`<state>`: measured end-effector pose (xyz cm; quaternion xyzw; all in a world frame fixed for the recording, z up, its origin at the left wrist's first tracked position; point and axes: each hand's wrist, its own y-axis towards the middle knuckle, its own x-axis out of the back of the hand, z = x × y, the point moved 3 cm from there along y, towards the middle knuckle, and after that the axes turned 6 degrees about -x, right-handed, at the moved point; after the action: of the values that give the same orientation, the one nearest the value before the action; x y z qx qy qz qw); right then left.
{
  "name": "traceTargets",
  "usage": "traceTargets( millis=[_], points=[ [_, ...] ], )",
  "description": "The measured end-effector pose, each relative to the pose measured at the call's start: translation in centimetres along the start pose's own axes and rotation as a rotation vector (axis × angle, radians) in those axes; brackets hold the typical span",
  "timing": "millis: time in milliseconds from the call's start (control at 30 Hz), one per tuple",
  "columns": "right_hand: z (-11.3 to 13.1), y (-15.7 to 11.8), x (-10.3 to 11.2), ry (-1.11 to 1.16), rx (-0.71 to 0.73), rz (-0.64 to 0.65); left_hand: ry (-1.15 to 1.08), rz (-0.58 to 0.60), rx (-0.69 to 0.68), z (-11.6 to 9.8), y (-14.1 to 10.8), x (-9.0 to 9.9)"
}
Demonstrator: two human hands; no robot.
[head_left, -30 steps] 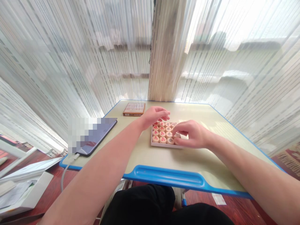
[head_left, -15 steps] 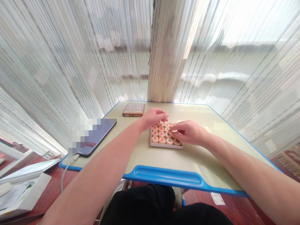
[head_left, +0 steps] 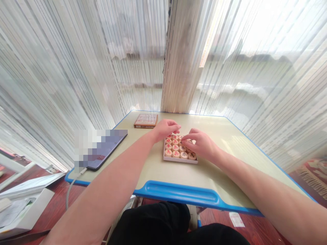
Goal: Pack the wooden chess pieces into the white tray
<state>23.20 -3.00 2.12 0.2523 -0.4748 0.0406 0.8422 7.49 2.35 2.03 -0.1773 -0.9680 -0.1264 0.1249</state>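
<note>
A shallow white box [head_left: 180,160] on the table holds round wooden Chinese chess pieces [head_left: 176,154] in rows, with red characters on the left and black ones on the right. My right hand [head_left: 201,143] reaches over the box from the right. Its thumb and index fingertips come together at a black-marked piece in the middle rows and touch it. The palm and fingers cover some pieces on the right. Above the box's far left corner hovers my left hand [head_left: 166,129], its fingers loosely bent and apart, with nothing visible in them.
A flat brown-edged box [head_left: 146,120] lies at the table's far left. Closer on the left is a phone [head_left: 108,149] with a white cable [head_left: 74,182]. A blue tray groove [head_left: 182,191] runs along the near table edge. Sheer curtains [head_left: 138,51] hang behind.
My right hand has shifted slightly left and away from me, its fingertips moving onto a piece in the middle rows. My left hand has barely moved.
</note>
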Motion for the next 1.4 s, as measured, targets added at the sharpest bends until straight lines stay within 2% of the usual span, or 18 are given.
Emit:
traceTargets(
  millis=[333,600,733,833,900,1000,1233,1400],
  points=[
    [-0.2,0.2,0.1,-0.012,-0.082,0.055,0.030,-0.015,0.007,0.1,0.0,0.0],
    [-0.2,0.2,0.1,0.019,-0.065,0.057,0.019,-0.004,-0.009,0.1,0.1,-0.1],
    [-0.9,0.4,0.8,0.003,-0.058,-0.020,0.026,-0.014,0.007,0.1,0.0,-0.1],
    [-2.0,0.8,1.3,-0.037,-0.109,-0.096,0.039,-0.019,0.016,0.0,-0.1,-0.1],
    [-2.7,1.0,1.4,-0.052,-0.142,-0.099,0.059,-0.022,0.020,-0.1,-0.2,-0.1],
    [-3.1,1.1,1.4,-0.057,-0.151,-0.056,0.081,-0.026,0.021,-0.1,-0.3,-0.1],
    [-2.0,0.7,1.4,-0.032,0.020,0.139,0.118,-0.017,0.001,-0.1,-0.2,-0.1],
    [-1.9,0.7,1.4,-0.035,0.026,0.199,0.135,-0.019,0.014,-0.1,-0.3,-0.2]
  ],
)
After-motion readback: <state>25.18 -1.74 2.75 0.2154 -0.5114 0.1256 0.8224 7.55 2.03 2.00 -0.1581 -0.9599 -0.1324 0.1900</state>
